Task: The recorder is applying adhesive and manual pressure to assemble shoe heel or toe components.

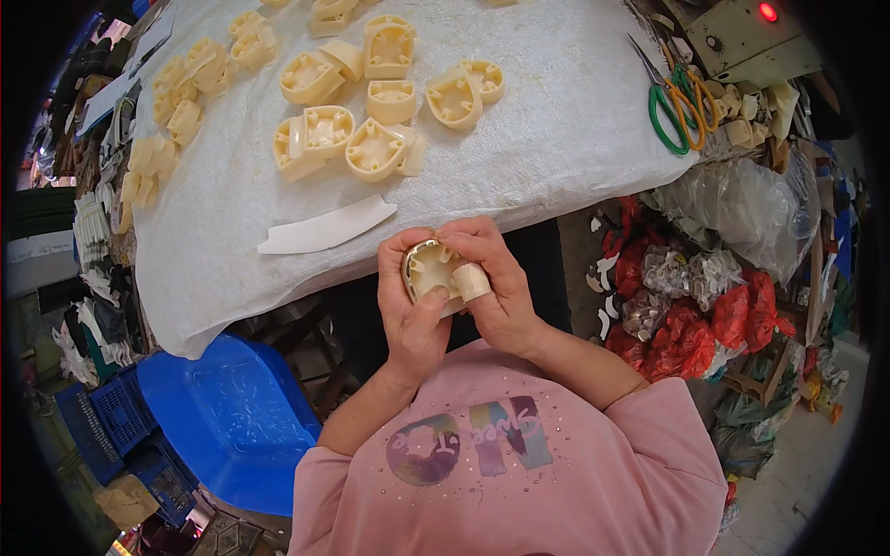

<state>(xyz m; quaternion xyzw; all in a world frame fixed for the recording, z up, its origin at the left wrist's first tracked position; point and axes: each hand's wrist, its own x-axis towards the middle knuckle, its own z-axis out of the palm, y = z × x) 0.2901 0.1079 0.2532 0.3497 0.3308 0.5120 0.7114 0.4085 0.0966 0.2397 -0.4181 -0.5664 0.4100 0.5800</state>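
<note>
Between hands (408, 324) (508, 298), cream shell (430, 272); rightward, red bags (681, 343).

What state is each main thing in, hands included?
Left hand, gripping cream molded shell
Right hand, gripping same shell
Cream molded shell, held, hollow side up
White curved strip, lying flat
Green-handled scissors, lying down, unheld
Indicator light, lit red
Red plastic bags, crumpled

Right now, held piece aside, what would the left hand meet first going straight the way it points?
Probably the white sheet, at its near edge; height is unclear, so the left hand might pass above, toward the cream pieces.
</note>
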